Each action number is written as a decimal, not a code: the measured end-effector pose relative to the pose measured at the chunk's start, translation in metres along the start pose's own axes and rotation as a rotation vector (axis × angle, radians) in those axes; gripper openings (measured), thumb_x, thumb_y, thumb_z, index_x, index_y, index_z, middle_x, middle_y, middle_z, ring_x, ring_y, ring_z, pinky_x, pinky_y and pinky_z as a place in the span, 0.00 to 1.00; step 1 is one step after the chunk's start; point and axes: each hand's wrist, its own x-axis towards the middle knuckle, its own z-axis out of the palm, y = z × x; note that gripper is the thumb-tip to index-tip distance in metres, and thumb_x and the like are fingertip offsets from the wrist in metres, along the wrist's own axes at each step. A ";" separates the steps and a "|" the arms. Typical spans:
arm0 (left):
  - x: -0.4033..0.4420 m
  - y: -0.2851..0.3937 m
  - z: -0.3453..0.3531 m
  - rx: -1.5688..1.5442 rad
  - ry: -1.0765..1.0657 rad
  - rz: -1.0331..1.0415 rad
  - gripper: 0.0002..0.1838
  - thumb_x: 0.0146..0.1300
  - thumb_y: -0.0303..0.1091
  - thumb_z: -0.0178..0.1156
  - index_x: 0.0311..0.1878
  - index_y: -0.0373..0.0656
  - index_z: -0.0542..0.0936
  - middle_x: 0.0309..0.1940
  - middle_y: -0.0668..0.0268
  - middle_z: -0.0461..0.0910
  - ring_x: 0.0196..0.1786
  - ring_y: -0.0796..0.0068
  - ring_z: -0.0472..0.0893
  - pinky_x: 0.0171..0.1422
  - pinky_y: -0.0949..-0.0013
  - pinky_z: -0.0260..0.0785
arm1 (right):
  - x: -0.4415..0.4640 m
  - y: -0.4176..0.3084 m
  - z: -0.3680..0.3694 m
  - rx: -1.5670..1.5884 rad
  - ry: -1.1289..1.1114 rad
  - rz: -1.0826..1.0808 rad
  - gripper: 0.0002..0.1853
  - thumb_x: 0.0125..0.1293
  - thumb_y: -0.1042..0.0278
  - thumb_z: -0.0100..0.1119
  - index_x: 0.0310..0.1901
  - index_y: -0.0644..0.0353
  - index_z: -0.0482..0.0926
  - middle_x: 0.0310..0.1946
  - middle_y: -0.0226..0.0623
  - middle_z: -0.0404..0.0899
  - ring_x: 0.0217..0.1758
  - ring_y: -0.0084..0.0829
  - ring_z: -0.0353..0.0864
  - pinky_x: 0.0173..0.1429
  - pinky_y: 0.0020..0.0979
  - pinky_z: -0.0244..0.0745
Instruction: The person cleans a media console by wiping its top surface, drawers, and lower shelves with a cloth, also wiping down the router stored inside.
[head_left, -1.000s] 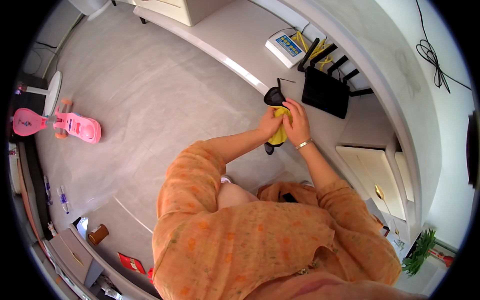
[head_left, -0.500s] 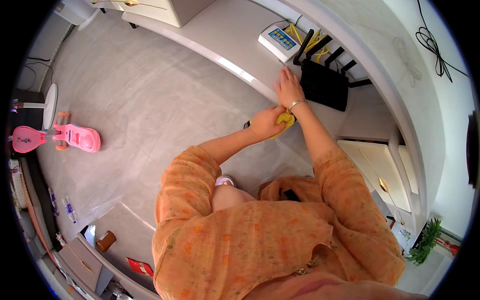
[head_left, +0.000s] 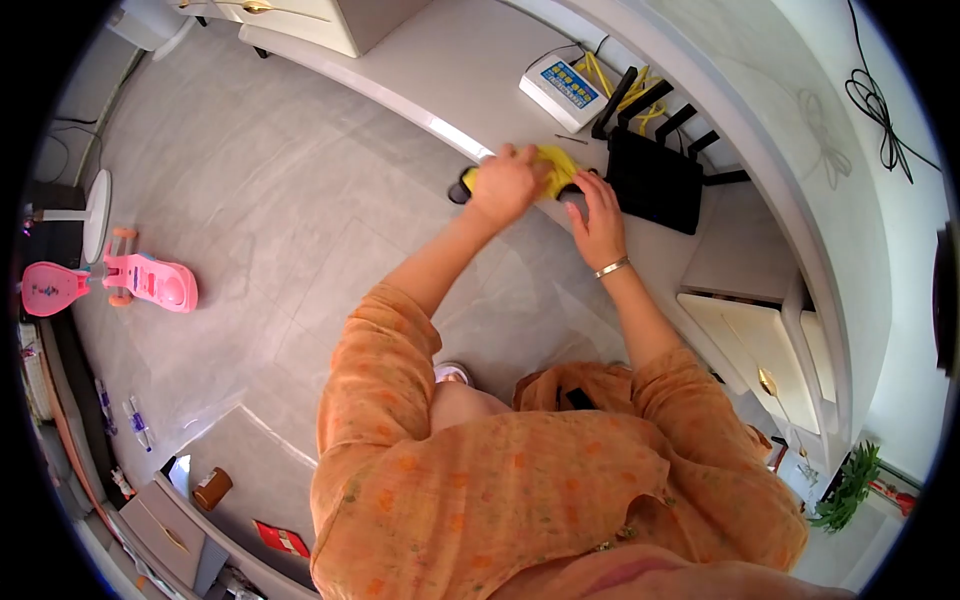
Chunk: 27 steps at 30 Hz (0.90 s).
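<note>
My left hand (head_left: pixel 507 187) is closed on a yellow cloth (head_left: pixel 557 170) at the front edge of the grey console shelf (head_left: pixel 440 70). Dark parts show at both ends of the cloth; its exact kind is hard to make out. My right hand (head_left: pixel 600 222), with a bangle at the wrist, has its fingers stretched out beside the cloth's right end. Whether they touch it I cannot tell. Just right of that hand lies a black router (head_left: pixel 655 180) with several upright antennas. Behind the cloth is a white box (head_left: pixel 563 93) with a blue label.
Yellow cables (head_left: pixel 640 98) run behind the white box. A thin dark stick (head_left: pixel 571 138) lies on the shelf. Cream drawers (head_left: pixel 755 345) stand to the right. On the floor at left are a pink scooter (head_left: pixel 150 280), a brown cup-like object (head_left: pixel 212 488) and a red packet (head_left: pixel 281 539).
My left hand has moved up and left with the yellow cloth, from beside my right wrist to the shelf edge. My right hand has drawn back off the shelf toward me.
</note>
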 end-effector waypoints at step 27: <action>-0.017 -0.049 0.081 -1.430 0.560 -1.413 0.35 0.75 0.58 0.36 0.68 0.36 0.64 0.62 0.50 0.71 0.61 0.58 0.73 0.66 0.58 0.66 | -0.028 0.007 0.025 -0.323 -0.240 -0.113 0.37 0.60 0.61 0.61 0.69 0.63 0.61 0.74 0.46 0.55 0.79 0.46 0.51 0.79 0.50 0.44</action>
